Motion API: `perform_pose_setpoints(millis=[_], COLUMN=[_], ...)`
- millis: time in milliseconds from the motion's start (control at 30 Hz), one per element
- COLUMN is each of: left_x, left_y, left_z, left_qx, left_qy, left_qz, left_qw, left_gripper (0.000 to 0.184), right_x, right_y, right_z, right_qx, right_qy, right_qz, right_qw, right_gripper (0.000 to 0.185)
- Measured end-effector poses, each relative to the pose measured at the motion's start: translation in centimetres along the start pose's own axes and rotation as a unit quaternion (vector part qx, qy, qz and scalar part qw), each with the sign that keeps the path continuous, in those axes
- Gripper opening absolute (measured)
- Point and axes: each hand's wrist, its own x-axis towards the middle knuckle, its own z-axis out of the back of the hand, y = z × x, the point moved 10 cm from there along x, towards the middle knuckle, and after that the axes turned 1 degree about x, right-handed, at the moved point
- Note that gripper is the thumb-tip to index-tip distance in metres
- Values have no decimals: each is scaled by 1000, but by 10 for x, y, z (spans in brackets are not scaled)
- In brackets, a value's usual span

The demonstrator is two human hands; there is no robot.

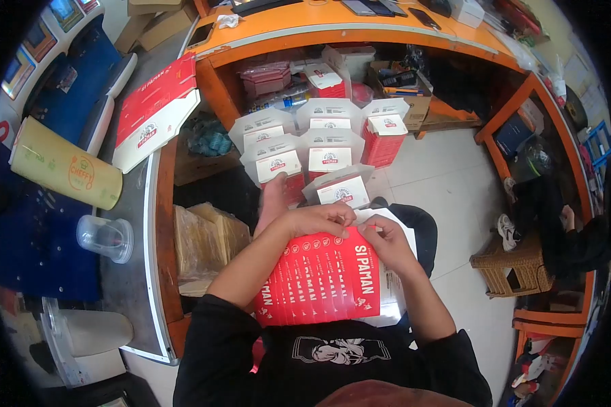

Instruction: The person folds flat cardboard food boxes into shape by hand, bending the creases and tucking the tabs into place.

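A fanned stack of flat red printed carton sheets [322, 281], lettered "SI PAMAN", lies across my lap. My left hand [322, 220] is closed at the stack's upper edge, with its thumb and fingers curled at the rim. Close beside it, my right hand [387, 241] pinches the upper right corner of the top sheet. Beneath the right side of the stack shows a white sheet [392, 298]. Just beyond my hands stands a red-and-white carton stack [343, 193] with its pale flap raised. How many sheets my fingers hold is hidden.
More carton stacks [329, 159] stand on the tiled floor [441, 183], near my bare foot [273, 203]. An orange desk [285, 30] arches behind them. At left, a counter holds flat cartons [156, 108], a cup [105, 239] and a yellow roll [68, 163]. A person sits by a wicker stool [512, 264].
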Motion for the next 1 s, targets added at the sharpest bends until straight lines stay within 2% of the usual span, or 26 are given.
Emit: perform_pose_setpoints(millis=[100, 167, 233, 333, 433, 467, 533, 567, 600, 633, 700, 767, 800, 867, 933, 1000], left_x=[-6, -5, -1, -2, -5, -6, -25, -37, -50, -63, -72, -67, -66, -71, -70, -68], left_y=[-7, -7, -3, -5, -2, 1, -24, -36, -49, -59, -46, 2, -4, -21, -14, -13], left_z=[-6, -9, -12, -10, -4, -2, 9, 13, 16, 13, 16, 10, 8, 1, 2, 0], left_qx=[-103, -141, -148, -125, -77, -59, 177, 307, 427, 554, 558, 312, 307, 295, 310, 324], left_qy=[13, 33, 57, 60, 19, 2, -93, -138, -181, -219, -238, -197, -201, -213, -208, -198], left_qz=[3, 13, 10, 12, 32, 42, 80, 91, 116, 132, 190, 264, 272, 289, 251, 232], left_qw=[995, 989, 987, 990, 996, 997, 977, 937, 878, 792, 772, 891, 890, 885, 893, 895], left_gripper=[21, 22, 23, 24, 29, 33, 40, 46, 52, 59, 68, 74, 73, 72, 72, 73], right_x=[0, 3, 5, 4, 9, 4, -12, -26, -43, -63, -85, -101, -102, -100, -92, -73], right_y=[4, 12, 18, 26, -3, -5, -12, -19, -22, -27, -26, -17, -27, -10, 9, 23], right_z=[4, 0, -5, -17, -9, -8, -6, -13, -12, -12, -27, -61, -70, -70, -57, -24], right_qx=[-58, -95, -153, -207, -67, -49, -12, 68, 66, 64, 37, -12, -63, -48, -48, -84], right_qy=[-4, -24, -34, -24, -33, -55, -101, -47, -46, -43, -9, 49, 74, 94, 86, -27], right_qz=[7, 47, 84, 131, 48, 66, 103, 51, 85, 118, 163, 186, 175, 217, 253, 242], right_qw=[998, 994, 984, 969, 996, 995, 989, 995, 993, 990, 986, 981, 980, 970, 963, 966], right_gripper=[19, 21, 24, 19, 29, 32, 39, 57, 63, 69, 79, 88, 89, 88, 80, 73])
